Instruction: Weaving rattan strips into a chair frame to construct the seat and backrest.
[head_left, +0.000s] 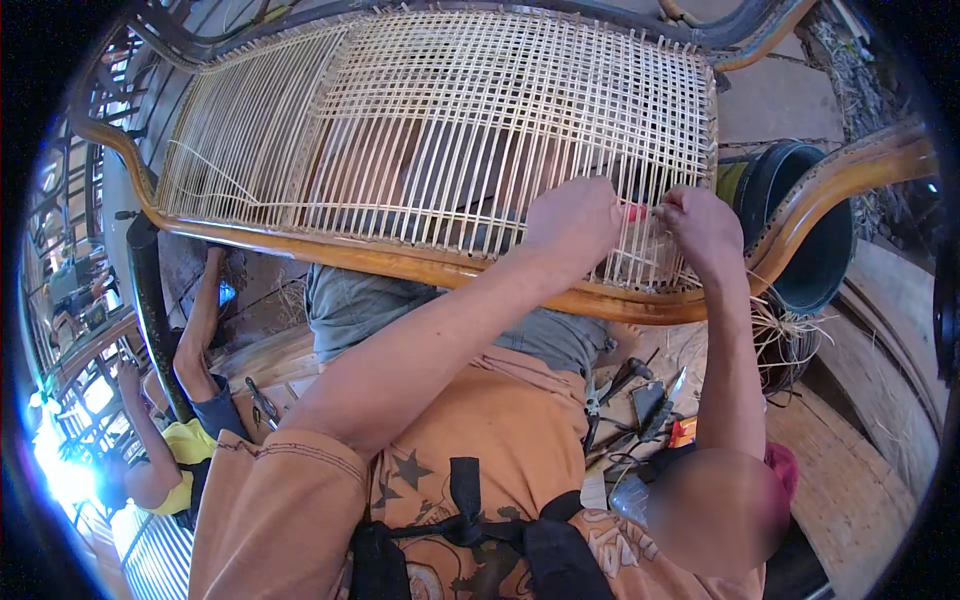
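Across the curved wooden frame (440, 262) stretches a panel of pale cane strands (500, 75), closely woven at the far right and strung mostly one way at the left and near side. My left hand (575, 222) is closed over the panel's near right part, thumb and fingers pressed together. A small red piece (636, 212) shows at its fingertips; its kind is unclear. Just to the right, my right hand (705, 232) is also closed in a pinch above the strands near the frame's right edge. Whatever sits in either pinch is too small to make out.
A dark green bucket (815, 240) stands beyond the frame's right side, loose cane fibres (790, 335) below it. Hand tools (640, 400) lie by my right side, pliers (262, 402) at my left. A person in a yellow top (185, 450) sits at the far left.
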